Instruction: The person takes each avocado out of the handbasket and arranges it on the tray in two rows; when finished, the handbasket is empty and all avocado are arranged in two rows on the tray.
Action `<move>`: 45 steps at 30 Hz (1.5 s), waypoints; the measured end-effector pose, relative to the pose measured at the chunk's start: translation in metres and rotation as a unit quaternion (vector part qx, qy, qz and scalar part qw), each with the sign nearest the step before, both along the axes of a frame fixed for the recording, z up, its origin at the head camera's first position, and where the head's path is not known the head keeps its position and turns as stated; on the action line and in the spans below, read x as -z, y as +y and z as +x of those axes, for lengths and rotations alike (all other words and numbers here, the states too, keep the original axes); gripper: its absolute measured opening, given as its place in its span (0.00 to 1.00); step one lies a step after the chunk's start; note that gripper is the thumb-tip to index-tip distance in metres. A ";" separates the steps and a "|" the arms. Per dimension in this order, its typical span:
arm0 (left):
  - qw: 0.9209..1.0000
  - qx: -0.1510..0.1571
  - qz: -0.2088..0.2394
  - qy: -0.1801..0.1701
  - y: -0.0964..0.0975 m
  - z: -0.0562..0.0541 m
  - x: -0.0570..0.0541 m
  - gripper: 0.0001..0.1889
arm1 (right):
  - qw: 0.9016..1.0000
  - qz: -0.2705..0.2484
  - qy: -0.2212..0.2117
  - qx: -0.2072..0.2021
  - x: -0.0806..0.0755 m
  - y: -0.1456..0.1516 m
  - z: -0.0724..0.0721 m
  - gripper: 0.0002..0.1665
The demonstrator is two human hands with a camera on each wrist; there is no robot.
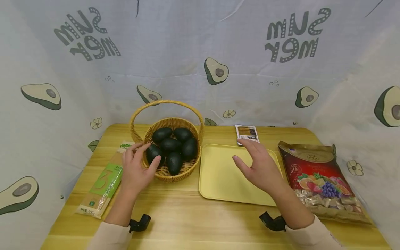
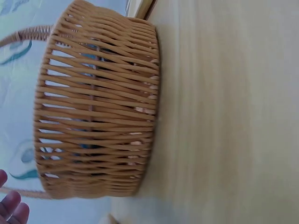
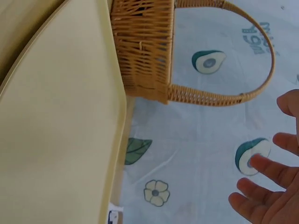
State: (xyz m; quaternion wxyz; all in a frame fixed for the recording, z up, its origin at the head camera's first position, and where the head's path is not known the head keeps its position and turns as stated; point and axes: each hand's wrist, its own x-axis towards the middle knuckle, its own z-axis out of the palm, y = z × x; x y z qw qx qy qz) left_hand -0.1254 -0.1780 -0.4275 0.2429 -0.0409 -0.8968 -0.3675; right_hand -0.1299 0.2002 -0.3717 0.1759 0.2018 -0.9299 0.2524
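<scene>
A wicker basket [image 1: 178,178] with a tall arched handle stands at the left middle of the table, holding several dark green avocados [image 1: 174,163]. My left hand [image 1: 136,170] hovers at the basket's left rim, its thumb and fingers spread loosely and overlapping the leftmost avocado [image 1: 153,152] in the head view. In the left wrist view only its fingertips [image 2: 10,203] show, beside the basket wall [image 2: 96,107]. My right hand [image 1: 260,168] is held above a yellow rectangular tray [image 1: 223,173], fingers apart with nothing between them. The same tray [image 3: 60,116] fills the left of the right wrist view.
A long green-and-tan packet [image 1: 104,177] lies under and left of my left forearm. Behind the tray is a small white-and-brown pouch [image 1: 247,133]. To the tray's right lies a big red-and-gold bag of wrapped sweets [image 1: 318,180]. A printed curtain [image 1: 175,41] surrounds the table.
</scene>
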 end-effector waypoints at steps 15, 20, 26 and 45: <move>0.959 -0.036 0.274 -0.058 0.004 -0.011 0.039 0.22 | 0.996 -0.032 -0.049 -0.072 0.010 -0.074 0.007 0.31; 0.941 -0.043 0.328 -0.069 0.007 -0.019 0.047 0.22 | 0.992 -0.039 -0.085 -0.084 0.018 -0.098 0.001 0.31; 0.901 -0.079 0.419 -0.078 0.015 -0.026 0.051 0.22 | 0.986 -0.044 -0.127 -0.095 0.031 -0.125 -0.007 0.31; 0.885 -0.036 0.461 -0.059 0.022 -0.027 0.064 0.25 | 0.974 0.093 -0.197 -0.058 0.038 -0.186 -0.041 0.40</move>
